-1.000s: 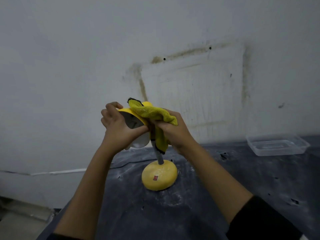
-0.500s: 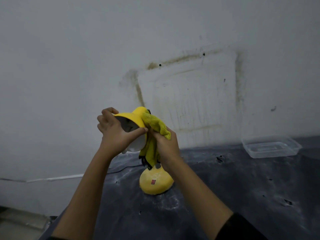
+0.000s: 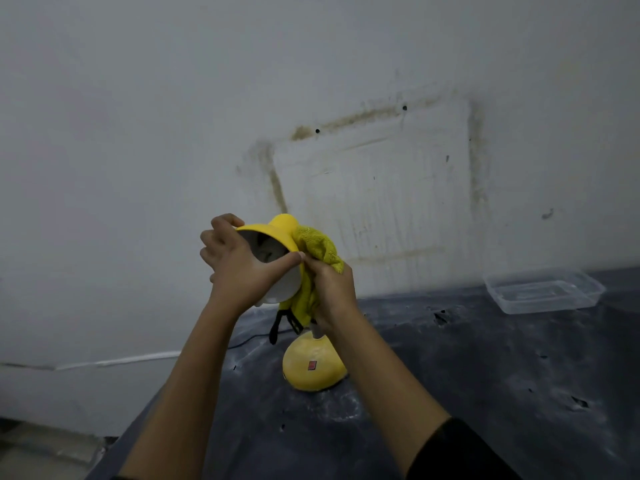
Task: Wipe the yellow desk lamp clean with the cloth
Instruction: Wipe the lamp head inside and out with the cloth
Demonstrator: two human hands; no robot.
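Note:
The yellow desk lamp stands on a dark table, its domed base [image 3: 313,367] bearing a small red switch. My left hand [image 3: 239,268] grips the rim of the lamp's shade [image 3: 277,230], which opens toward me and shows its pale inside. My right hand [image 3: 332,292] holds a yellow cloth [image 3: 318,251] pressed against the back of the shade and down around the neck. The cloth's black-edged corner hangs below the shade. Most of the grey neck is hidden by my right hand and the cloth.
The dark, dusty table [image 3: 467,393] runs to a stained white wall [image 3: 381,185]. A clear plastic container [image 3: 543,291] sits at the back right by the wall. The lamp's black cord [image 3: 249,339] trails left behind the base. The table's left edge drops to the floor.
My right hand has slid the cloth down from the top of the shade to its back and the neck. The left hand keeps its grip on the shade's rim.

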